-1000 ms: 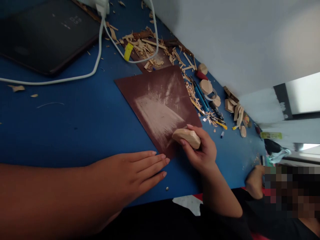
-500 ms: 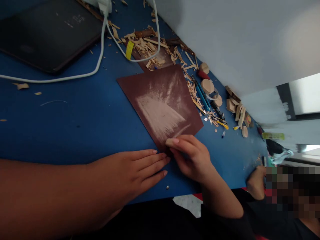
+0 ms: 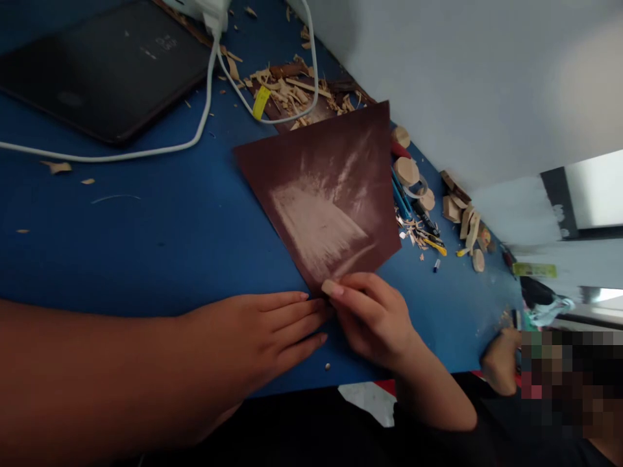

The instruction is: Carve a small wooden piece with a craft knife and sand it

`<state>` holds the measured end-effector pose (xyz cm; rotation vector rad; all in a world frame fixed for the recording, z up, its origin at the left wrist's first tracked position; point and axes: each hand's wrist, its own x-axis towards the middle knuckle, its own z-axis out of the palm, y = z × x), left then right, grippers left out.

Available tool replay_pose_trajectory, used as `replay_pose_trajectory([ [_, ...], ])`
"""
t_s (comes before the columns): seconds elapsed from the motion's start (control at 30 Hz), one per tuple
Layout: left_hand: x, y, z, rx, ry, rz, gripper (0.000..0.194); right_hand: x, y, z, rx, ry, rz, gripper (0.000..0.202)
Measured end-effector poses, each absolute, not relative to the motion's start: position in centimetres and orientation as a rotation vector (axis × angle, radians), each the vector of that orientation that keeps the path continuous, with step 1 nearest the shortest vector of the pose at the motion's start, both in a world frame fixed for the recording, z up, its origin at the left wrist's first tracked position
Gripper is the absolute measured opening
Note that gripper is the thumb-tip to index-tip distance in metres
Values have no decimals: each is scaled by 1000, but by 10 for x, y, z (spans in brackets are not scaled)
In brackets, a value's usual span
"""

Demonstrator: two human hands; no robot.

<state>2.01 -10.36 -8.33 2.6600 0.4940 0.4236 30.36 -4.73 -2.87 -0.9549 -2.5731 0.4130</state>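
Observation:
A dark red-brown sheet of sandpaper (image 3: 374, 201) lies on the blue table, a pale dusty patch across its middle. Its far corner appears raised off the surface. My left hand (image 3: 267, 331) rests flat, fingers stretched out, with the fingertips at the sheet's near corner. Just to the right, my right hand (image 3: 377, 318) pinches a small pale wood piece (image 3: 331, 287) between thumb and fingers over that same corner. Most of the wood piece is hidden by the fingers.
Wood shavings (image 3: 287, 94) and a white cable (image 3: 207, 110) lie behind the sheet. A black tablet-like device (image 3: 107, 71) is at the far left. Blue pens (image 3: 401, 198), round wood discs (image 3: 406, 170) and wood blocks (image 3: 452, 207) line the wall side. Another person's arm (image 3: 501, 360) rests at right.
The sandpaper's far corner has risen and now covers more of the shavings and pens. My right hand, still pinching the wood piece, has shifted slightly toward me. The view has moved slightly.

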Motion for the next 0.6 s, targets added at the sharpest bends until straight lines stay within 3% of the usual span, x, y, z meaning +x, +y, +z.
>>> replay_pose_trajectory([
  [0.17, 20, -103, -84, 2675, 465, 415, 113, 305, -46, -30, -1115, -2425, 169, 65],
  [0.33, 20, -105, -84, 2674, 512, 425, 114, 304, -46, -30, -1008, -2591, 283, 63],
  [0.47, 19, -103, -81, 2649, 461, 386, 110, 304, -39, -31, -1185, -2403, 17, 61],
  [0.6, 18, -100, -79, 2633, 466, 394, 107, 301, -40, -30, -1004, -2589, 176, 61],
])
